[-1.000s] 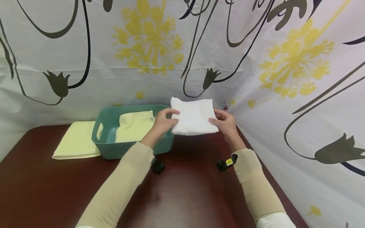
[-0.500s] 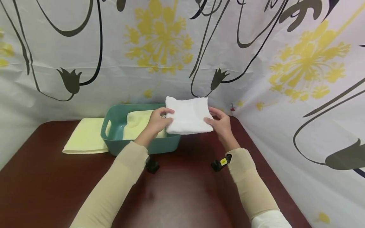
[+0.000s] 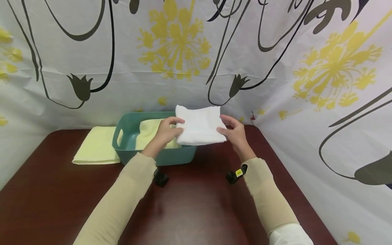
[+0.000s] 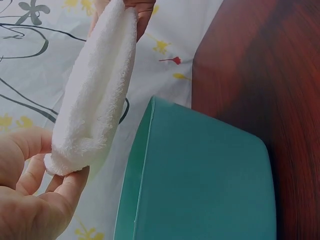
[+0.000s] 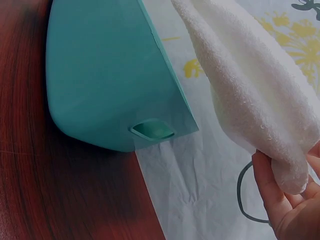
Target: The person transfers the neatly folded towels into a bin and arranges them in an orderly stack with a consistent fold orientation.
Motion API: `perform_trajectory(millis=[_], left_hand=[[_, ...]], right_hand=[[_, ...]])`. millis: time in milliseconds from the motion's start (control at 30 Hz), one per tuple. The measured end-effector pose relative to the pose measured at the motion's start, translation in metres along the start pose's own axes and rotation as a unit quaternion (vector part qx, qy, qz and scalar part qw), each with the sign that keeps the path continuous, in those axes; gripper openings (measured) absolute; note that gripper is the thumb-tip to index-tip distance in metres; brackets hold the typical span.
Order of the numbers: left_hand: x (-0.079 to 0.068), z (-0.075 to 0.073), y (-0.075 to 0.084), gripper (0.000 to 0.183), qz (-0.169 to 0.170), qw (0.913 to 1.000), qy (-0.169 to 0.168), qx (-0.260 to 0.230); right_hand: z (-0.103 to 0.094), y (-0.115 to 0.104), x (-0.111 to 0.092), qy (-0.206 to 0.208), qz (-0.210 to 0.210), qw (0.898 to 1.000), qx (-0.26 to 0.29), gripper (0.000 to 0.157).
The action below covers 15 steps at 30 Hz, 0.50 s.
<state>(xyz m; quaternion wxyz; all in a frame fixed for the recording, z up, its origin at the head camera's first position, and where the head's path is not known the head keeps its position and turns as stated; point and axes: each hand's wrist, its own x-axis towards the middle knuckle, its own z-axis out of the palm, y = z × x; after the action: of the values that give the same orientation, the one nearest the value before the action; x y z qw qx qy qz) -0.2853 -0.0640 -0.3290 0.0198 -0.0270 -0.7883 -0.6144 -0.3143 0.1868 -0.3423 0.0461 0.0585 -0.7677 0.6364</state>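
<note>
A folded white towel (image 3: 200, 126) is held up in the air by both hands, over the right end of a teal basket (image 3: 156, 157). My left hand (image 3: 167, 130) pinches its left edge, thumb on the near face. On the opposite edge, my right hand (image 3: 235, 132) grips it between thumb and fingers. In the left wrist view the towel (image 4: 95, 95) shows its thick folded layers, above the basket's rim. The right wrist view has the towel (image 5: 250, 80) beside the basket wall (image 5: 110, 70). Inside the basket lies a pale yellow towel (image 3: 147, 133), partly hidden by my left hand and forearm.
Another pale yellow folded towel (image 3: 97, 146) lies on the dark red-brown table (image 3: 190, 197), left of the basket. A white sheet (image 3: 122, 68) with yellow and grey flower prints hangs behind the table and along its right side. Each wrist carries a small black camera (image 3: 160, 177).
The white towel and both hands have shifted left relative to the basket, so the towel now covers more of its right end. The head view has turned slightly left. Both grips are unchanged.
</note>
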Motion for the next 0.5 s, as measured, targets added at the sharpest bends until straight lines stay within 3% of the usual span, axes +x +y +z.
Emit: perform_trajectory(millis=[500], left_hand=[[-0.003,-0.022,-0.005,0.028,-0.019,0.9998,0.011,0.001]], right_hand=[[0.022,-0.001,0.008,-0.017,-0.009,1.000,-0.015,0.048]])
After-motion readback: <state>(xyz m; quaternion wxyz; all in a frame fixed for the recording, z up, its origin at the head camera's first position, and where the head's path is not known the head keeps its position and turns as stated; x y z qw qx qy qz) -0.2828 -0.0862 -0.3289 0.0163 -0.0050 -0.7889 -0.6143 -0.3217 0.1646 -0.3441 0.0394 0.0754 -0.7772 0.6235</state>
